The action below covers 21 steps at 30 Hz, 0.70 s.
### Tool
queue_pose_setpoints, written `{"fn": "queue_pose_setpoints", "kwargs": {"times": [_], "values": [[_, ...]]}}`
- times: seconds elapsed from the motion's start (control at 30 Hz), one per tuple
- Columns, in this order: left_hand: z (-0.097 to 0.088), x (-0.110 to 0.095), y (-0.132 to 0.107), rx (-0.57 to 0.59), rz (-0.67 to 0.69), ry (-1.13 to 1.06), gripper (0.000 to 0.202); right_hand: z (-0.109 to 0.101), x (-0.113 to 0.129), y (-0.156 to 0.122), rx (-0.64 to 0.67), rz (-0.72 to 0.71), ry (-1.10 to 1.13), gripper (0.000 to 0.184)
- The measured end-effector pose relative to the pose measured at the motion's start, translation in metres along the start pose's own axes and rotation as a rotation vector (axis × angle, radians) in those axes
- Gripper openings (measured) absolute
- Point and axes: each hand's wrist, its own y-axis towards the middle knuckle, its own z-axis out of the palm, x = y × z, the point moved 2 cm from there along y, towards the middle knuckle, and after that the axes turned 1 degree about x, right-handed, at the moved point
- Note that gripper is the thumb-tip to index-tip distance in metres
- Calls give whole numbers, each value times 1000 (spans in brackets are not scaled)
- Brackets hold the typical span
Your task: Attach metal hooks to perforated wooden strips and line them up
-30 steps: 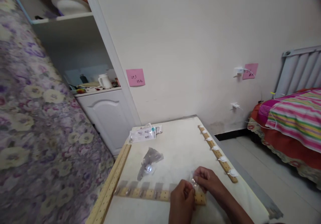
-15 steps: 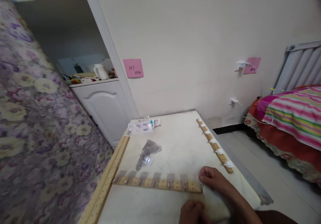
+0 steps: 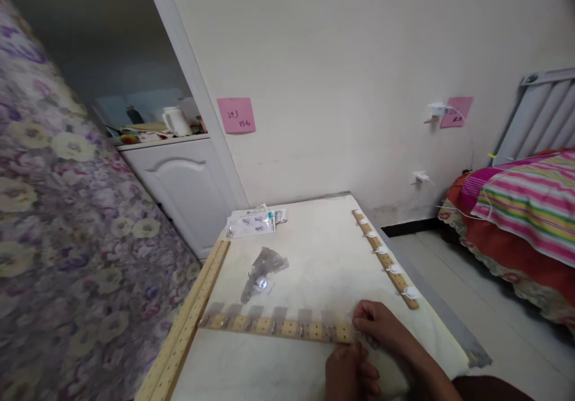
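A perforated wooden strip (image 3: 278, 328) lies across the near part of a white table (image 3: 314, 263), with several clear hooks fixed along it. My right hand (image 3: 381, 326) rests at the strip's right end, fingers curled and pinched there. My left hand (image 3: 353, 374) sits just below that end, fingers closed; what either hand holds is too small to make out. A second strip with white hooks (image 3: 385, 258) lies along the table's right side. A third strip (image 3: 188, 329) runs along the left edge.
A crumpled clear bag (image 3: 263, 272) and hook packets (image 3: 254, 221) lie on the table's far part. A floral mattress (image 3: 58, 209) leans at left, a white cupboard (image 3: 184, 185) behind. A bed with striped blanket (image 3: 525, 209) stands right. Pink notes are stuck on the wall.
My hands moved from above the strip's right end down onto it; the left hand dropped low, then came back up. The camera tilted slightly downward.
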Motion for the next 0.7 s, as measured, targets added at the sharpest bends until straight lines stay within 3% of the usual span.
{"fn": "queue_pose_setpoints", "kwargs": {"times": [0.17, 0.43, 0.7], "values": [[-2, 8, 12, -122, 2, 12, 40, 2, 1, 1, -30, 14, 0, 8], [1, 8, 16, -134, -13, 21, 23, 3, 6, 1, -60, 5, -44, 5], [7, -9, -4, -112, -50, 48, 20, 3, 3, 3, -80, 26, -84, 3]]}}
